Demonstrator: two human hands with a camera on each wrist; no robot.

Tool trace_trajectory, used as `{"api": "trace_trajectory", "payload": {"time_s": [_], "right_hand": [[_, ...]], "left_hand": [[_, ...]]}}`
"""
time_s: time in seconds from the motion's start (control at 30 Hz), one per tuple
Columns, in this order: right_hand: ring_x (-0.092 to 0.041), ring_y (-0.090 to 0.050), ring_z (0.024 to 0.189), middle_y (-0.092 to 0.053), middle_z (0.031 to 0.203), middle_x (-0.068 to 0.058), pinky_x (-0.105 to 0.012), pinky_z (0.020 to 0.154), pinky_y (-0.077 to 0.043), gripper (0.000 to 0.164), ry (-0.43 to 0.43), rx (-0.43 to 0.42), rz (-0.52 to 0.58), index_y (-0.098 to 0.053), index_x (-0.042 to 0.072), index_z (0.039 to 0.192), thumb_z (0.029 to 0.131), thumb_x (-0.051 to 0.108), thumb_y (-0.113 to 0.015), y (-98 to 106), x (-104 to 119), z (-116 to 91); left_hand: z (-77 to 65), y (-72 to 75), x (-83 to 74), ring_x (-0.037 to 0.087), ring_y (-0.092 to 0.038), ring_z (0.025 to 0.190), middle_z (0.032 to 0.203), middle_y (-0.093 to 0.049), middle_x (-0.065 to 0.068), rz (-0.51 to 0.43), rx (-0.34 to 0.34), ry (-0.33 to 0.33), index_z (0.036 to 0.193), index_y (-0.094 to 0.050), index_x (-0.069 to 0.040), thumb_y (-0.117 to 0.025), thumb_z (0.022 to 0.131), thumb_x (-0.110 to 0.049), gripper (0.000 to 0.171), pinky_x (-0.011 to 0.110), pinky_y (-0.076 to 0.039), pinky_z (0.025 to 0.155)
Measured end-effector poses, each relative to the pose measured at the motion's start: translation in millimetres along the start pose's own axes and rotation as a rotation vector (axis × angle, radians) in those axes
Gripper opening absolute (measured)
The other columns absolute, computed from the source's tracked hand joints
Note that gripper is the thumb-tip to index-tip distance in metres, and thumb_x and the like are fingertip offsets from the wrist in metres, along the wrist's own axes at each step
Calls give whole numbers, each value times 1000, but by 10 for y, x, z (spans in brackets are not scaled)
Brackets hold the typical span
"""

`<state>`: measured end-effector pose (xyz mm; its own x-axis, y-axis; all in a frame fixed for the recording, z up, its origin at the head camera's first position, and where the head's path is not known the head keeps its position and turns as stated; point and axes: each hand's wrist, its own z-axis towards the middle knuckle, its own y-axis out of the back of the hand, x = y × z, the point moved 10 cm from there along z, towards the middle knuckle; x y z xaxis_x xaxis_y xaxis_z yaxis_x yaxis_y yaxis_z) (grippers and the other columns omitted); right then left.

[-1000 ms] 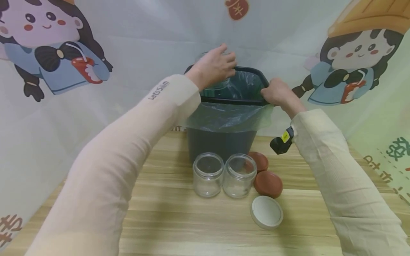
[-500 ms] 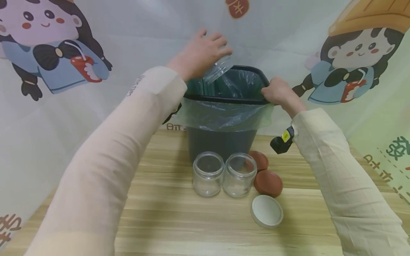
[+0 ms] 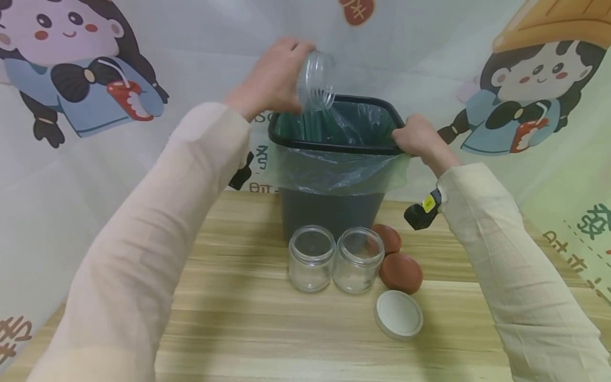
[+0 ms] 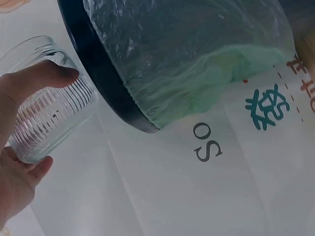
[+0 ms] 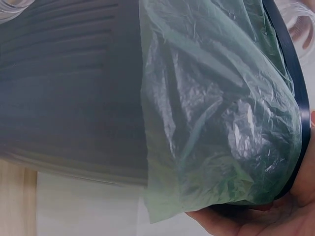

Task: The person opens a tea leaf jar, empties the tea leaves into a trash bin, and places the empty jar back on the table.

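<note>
A clear ribbed glass jar point(image 3: 317, 82) lies tipped on its side above the left part of a dark trash bin point(image 3: 329, 212), its mouth toward the right. My left hand point(image 3: 272, 79) holds it; in the left wrist view the thumb and fingers curl round the jar point(image 4: 59, 105), beside the black rim point(image 4: 96, 61). A translucent green bag point(image 3: 334, 172) lines the bin and folds over its rim. At the bin's right corner my right hand point(image 3: 422, 139) grips the rim and bag, as the right wrist view also shows the hand point(image 5: 275, 221). The bin's bottom is hidden.
Two open glass jars, a left one point(image 3: 311, 265) and a right one point(image 3: 358, 268), stand before the bin on the wooden table point(image 3: 238, 318). Beside them lie two reddish-brown lids point(image 3: 401, 273) and a white lid point(image 3: 398, 314). A printed cloth point(image 3: 205, 79) hangs behind.
My left hand has risen from the bin's opening and moved left, carrying the jar up above the rim and turning it onto its side. My right hand stays on the rim.
</note>
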<state>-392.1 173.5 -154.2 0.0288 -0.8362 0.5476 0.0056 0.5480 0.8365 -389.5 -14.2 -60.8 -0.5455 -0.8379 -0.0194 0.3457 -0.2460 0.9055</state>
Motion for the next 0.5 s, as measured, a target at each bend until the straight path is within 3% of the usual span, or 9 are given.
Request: {"api": "trace_trajectory", "payload": {"time_s": [0.2,0.5], "right_hand": [[-20,-40,71,-37,82,-9,-27,60,-37,14,1,-13,15,-40,1,85,88,11,-31,3,-6,-3],[-17,-36,66,-33,78,-7,-27,57,-35,14,3,-30,58,-35,6,77,88,13,-31,14,-34,-15]], "left_hand": [[-79,-5,169,26,-28,127,139,-30,14,-186,-35,128,139,-20,-2,-74,66,-14,92,36,-32,101],[-179,0,273,20,-39,120,134,-38,10,-357,-100,211,135,-26,-4,-76,65,-17,87,31,-36,98]]}}
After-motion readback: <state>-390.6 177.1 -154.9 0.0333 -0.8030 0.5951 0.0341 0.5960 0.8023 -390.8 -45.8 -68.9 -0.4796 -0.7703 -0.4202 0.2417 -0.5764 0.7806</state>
